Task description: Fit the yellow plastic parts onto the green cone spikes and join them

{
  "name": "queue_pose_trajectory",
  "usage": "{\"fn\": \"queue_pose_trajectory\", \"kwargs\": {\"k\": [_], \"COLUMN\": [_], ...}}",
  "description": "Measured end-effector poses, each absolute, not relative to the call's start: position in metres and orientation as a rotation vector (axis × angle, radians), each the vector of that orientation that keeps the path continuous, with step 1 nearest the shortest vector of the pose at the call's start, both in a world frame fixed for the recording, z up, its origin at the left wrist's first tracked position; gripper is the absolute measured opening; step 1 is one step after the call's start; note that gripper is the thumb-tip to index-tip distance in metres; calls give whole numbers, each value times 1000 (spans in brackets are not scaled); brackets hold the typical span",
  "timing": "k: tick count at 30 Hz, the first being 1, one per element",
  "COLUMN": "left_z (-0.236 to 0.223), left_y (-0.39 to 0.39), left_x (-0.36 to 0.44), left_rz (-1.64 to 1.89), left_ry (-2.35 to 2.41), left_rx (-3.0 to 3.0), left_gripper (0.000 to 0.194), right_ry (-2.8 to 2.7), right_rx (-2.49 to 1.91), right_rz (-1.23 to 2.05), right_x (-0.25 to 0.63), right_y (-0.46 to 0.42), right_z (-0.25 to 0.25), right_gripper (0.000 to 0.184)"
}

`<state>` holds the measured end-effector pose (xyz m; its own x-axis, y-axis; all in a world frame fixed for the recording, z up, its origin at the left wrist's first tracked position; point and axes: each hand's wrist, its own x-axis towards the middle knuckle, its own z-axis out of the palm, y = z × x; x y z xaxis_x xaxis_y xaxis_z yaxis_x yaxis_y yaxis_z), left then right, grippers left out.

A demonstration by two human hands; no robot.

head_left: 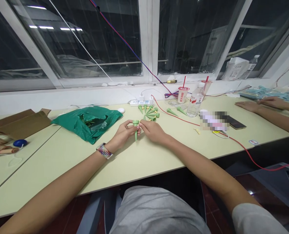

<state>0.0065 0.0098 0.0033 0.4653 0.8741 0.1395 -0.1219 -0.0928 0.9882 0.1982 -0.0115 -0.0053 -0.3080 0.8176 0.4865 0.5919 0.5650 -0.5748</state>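
The work in hand centres on 1 tapered spike of green plastic (136, 134), its point aimed down and its flared head up, just above the table. The left hand (123, 134), with a woven multicoloured watch strap (104, 151) at its wrist, is clamped around the spike's upper part. The right hand (151, 131) comes in curled from 3 o'clock, so the 2 hands are together, its fingertips (141, 123) at the flared head. Whether they grip it or only touch it, I cannot tell. At this step, the spike is held steady between both hands.

At 1 o'clock from the hands lies a fanned cluster of matching green spikes (148, 113), smooth and matte, some with yellow parts, and 2 more spikes (176, 111) rest apart from it. At 9 o'clock a crumpled, glossy green plastic bag (87, 123) slumps on the pale laminate table (61, 164), and beyond it sits a brown corrugated cardboard box (20, 124). A red cable (181, 119) snakes across the table at 3 o'clock, near a clear water bottle (195, 99). A co-worker's hands (261, 104) rest at the far right.
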Motion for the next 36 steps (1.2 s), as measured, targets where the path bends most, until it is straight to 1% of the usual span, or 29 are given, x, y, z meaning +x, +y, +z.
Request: {"fn": "queue_pose_trajectory", "kwargs": {"k": [4,5,6,7,8,11,12,14,17,22,30,36], "left_z": [6,8,9,10,11,12,11,11,11,9,4,3], "left_y": [2,0,0,0,1,4,5,6,5,7,12,14], "left_x": [8,7,7,7,6,6,6,7,7,5,2,4], "left_rz": [1205,1229,1223,1192,1148,1035,1021,1012,1023,1049,1038,1059], "left_ry": [852,868,867,849,818,728,709,687,677,679,732,719], "left_rx": [1755,1792,1796,1772,1726,1564,1521,1465,1454,1510,1614,1529], "left_gripper": [49,50,50,50,49,45,44,43,43,44,45,49], "right_ry": [-1703,-1655,-1641,-1668,-1727,-1954,-2014,-2092,-2089,-1998,-1829,-1773], "right_rx": [-1087,-1088,-1095,-1110,-1126,-1133,-1125,-1118,-1127,-1136,-1026,-1088], "right_rz": [1141,1279,1319,1246,1078,411,264,153,220,404,693,651], "right_x": [190,189,188,189,190,195,197,199,199,195,189,190], "right_y": [-2,-1,-2,-5,-8,-18,-20,-22,-21,-18,-9,-5], "right_z": [-8,-7,-6,-5,-4,0,1,2,1,-3,-9,-11], "right_gripper": [37,37,37,37,36,26,23,23,27,30,37,37]}}
